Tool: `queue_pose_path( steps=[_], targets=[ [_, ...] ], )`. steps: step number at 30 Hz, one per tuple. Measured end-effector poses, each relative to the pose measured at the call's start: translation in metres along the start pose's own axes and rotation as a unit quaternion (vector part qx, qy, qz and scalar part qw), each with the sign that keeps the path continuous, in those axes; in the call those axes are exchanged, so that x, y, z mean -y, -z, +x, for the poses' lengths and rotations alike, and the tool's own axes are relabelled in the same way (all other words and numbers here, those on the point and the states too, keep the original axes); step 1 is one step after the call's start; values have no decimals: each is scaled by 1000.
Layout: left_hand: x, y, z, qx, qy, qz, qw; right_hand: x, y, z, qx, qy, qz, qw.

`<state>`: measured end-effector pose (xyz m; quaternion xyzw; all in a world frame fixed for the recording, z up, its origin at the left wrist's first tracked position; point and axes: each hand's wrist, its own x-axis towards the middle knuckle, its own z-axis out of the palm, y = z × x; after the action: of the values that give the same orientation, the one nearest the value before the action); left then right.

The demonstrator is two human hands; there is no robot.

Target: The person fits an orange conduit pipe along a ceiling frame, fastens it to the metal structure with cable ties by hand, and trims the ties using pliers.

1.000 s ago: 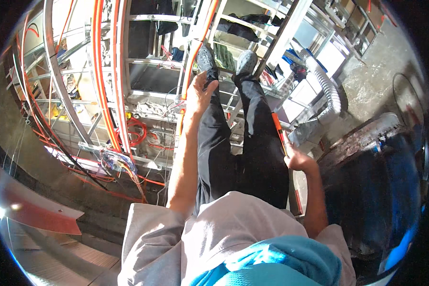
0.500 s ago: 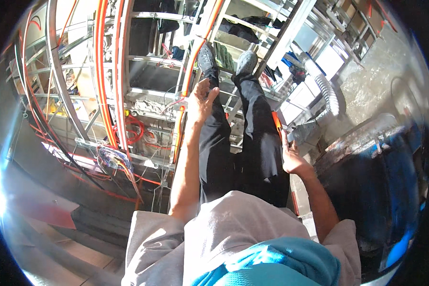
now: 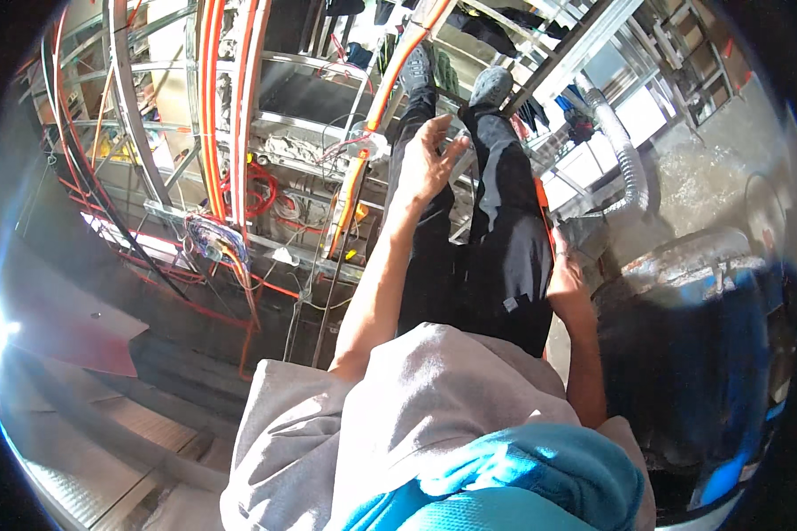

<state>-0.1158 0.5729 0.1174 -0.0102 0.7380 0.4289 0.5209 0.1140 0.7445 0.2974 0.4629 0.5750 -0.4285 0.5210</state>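
Observation:
My left hand (image 3: 427,166) is raised in front of my left trouser leg (image 3: 421,292), its fingers apart and nothing seen in them. To its left runs a bright orange-and-white conduit (image 3: 382,108) with a clear round fitting (image 3: 365,142) on it. Beside my right thigh, my right hand (image 3: 569,285) is closed around the lower end of a slim orange-and-black tool (image 3: 543,196). The tool points away from me; its exact kind cannot be made out, and my fingers hide its lower part.
A metal stud frame (image 3: 305,60) spreads ahead and left, threaded with orange conduits (image 3: 211,124) and dark cables (image 3: 80,168). A coiled wire bundle (image 3: 214,239) hangs on it. To the right are a flexible silver duct (image 3: 627,155) and a large dark-blue drum (image 3: 691,354).
My left hand has shifted right, away from the orange conduit and across my left leg. My right hand keeps its grip on the tool. The whole view has moved slightly.

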Motion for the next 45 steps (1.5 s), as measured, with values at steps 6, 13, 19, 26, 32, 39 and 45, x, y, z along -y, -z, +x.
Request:
queue_pose_path(
  steps=[6,13,19,26,32,39,45],
  targets=[
    [-31,-1,2,5,12,41,999,-4,40,-22,-6,11,51,999],
    [-8,29,7,2,65,8,998,25,101,-56,-127,64,32,989],
    [0,32,0,1,63,27,998,36,80,21,-139,199,335,911],
    [19,53,1,-18,49,-18,998,114,73,206,-8,242,147,959],
    [15,53,4,-38,55,-35,997,115,41,272,246,257,347,868],
    [43,62,-3,-38,78,18,996,119,11,319,275,232,385,850],
    [49,68,-9,-40,106,43,993,125,3,350,268,219,340,874]
  ],
)
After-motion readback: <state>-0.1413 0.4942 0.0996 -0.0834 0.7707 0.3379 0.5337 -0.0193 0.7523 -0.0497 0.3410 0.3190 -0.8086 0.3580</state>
